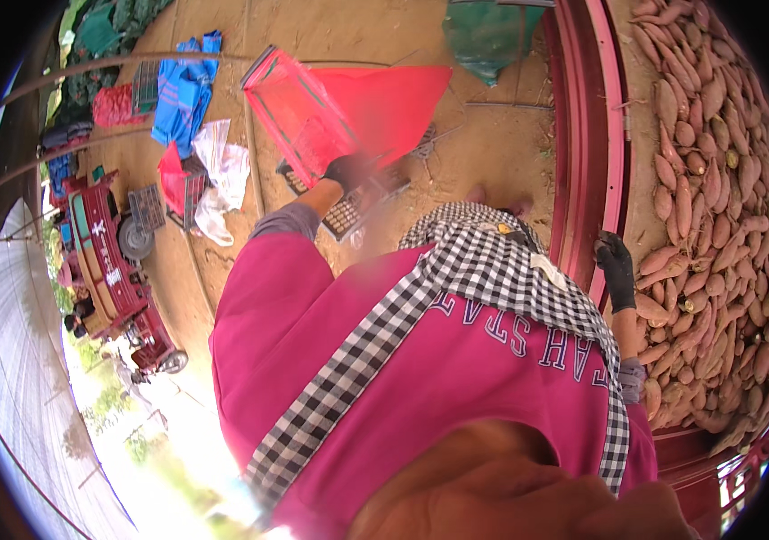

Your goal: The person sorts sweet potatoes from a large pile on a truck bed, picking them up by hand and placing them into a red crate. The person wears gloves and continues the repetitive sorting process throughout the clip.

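Note:
My left hand, in a black glove, is at the lower end of a red mesh-like bag and appears to grip its edge; blur hides the fingertips. The bag is spread open in a rectangular shape, and a red sheet-like part extends to the right. Beneath it lies a black perforated plastic crate on the dirt floor. My right hand, also black-gloved, is at the red metal side wall of a load bed. Just beyond it lies a large heap of sweet potatoes. The right fingers' grip is unclear.
A green bag hangs at the top. To the left are a blue bag, white plastic bags, another crate with red material, and a pole on the ground. A red three-wheeled cargo vehicle stands farther left, with people beside it.

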### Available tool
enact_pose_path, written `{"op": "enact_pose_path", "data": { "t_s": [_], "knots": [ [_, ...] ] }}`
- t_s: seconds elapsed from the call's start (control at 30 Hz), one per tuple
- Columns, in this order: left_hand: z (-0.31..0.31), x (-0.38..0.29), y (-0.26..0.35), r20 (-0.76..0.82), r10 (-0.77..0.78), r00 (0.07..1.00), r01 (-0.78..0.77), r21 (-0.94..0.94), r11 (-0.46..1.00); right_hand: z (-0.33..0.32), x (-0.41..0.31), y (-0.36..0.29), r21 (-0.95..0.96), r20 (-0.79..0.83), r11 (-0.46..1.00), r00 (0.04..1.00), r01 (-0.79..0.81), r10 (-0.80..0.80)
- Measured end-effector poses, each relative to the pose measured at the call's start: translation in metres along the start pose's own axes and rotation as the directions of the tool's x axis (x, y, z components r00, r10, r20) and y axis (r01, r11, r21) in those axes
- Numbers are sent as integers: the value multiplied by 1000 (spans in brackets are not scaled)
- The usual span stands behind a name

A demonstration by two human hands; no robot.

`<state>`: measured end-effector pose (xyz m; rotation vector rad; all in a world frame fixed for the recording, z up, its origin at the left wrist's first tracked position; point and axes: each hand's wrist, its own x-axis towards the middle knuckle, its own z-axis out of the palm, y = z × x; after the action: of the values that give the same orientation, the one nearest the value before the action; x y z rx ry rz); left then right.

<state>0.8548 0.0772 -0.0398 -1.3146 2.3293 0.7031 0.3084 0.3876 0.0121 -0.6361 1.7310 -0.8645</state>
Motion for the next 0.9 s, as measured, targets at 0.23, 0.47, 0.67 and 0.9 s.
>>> {"op": "enact_pose_path", "data": {
  "t_s": [0.23, 0.47, 0.67, 0.9],
  "knots": [
    [-9, -21, 18, -156, -138, 978, 133, -41, 990, -1, -29, 41, 31, 42, 987, 987, -157, 156],
    [-26, 6, 38, -289, -61, 956, 52, -38, 998, 3, -15, 52, 51, 105, 984, 981, -171, 165],
    [166, -86, 40, 225, 184, 957, -219, 142, 965, -6, -27, 54, 15, -11, 973, 973, -231, 231],
    [132, -85, 56, 242, 267, 933, -321, 218, 922, 11, -40, 67, 100, -1, 949, 954, -299, 301]
  ]
}}
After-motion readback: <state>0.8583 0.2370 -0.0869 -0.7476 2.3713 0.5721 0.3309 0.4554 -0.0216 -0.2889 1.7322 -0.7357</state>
